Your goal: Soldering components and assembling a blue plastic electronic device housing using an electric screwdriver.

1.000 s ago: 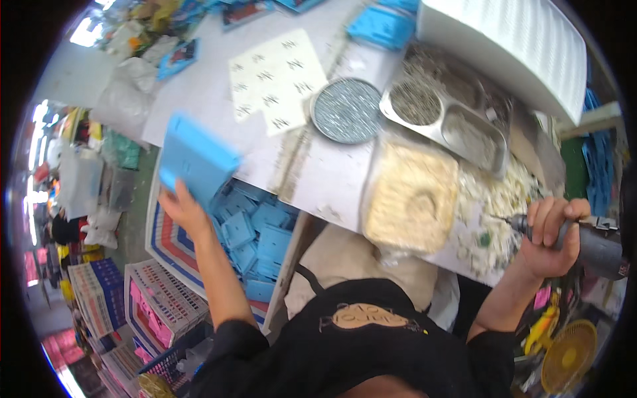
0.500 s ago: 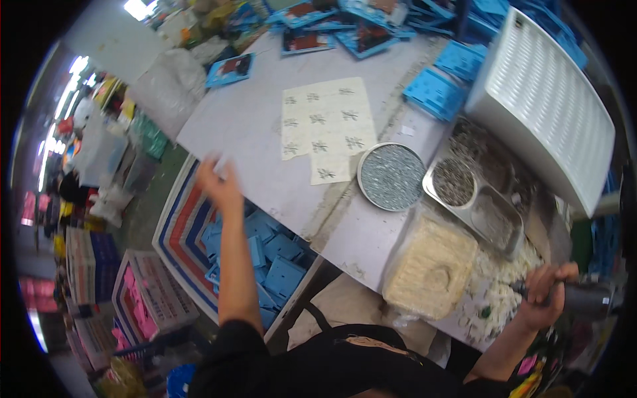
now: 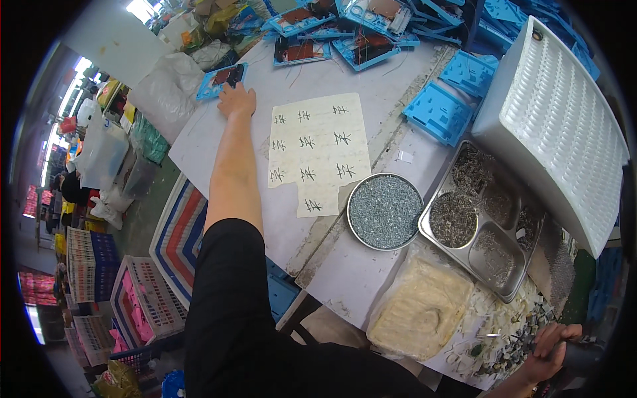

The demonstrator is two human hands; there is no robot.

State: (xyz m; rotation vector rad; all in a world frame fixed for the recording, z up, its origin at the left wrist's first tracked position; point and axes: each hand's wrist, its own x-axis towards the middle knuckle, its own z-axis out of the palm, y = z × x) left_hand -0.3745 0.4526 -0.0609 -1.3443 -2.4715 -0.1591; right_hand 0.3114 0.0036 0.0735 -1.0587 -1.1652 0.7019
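My left hand (image 3: 237, 103) reaches out to a blue plastic casing (image 3: 211, 84) with dark parts in it, which lies at the table's far left edge. The fingers are bent but apart, at the casing's near right edge; no firm grip shows. At the lower right my right hand (image 3: 549, 346) is wrapped round a dark cylindrical electric screwdriver (image 3: 584, 355), partly hidden toward the rim. A round dish of small silver screws (image 3: 385, 211) stands mid-table, beside a metal compartment tray (image 3: 509, 286) with darker screws.
Several blue casings with wires (image 3: 302, 52) lie along the back. A marked paper sheet (image 3: 318, 149) is flat mid-table. A white ribbed bin (image 3: 564, 113) leans at right near blue panels (image 3: 438, 113). A wrapped yellowish block (image 3: 418, 308) lies in front; a striped basket (image 3: 176, 232) stands at left.
My left hand has moved forward from over the striped basket to the blue casing at the far left. My right hand still holds the screwdriver; the view has shifted somewhat.
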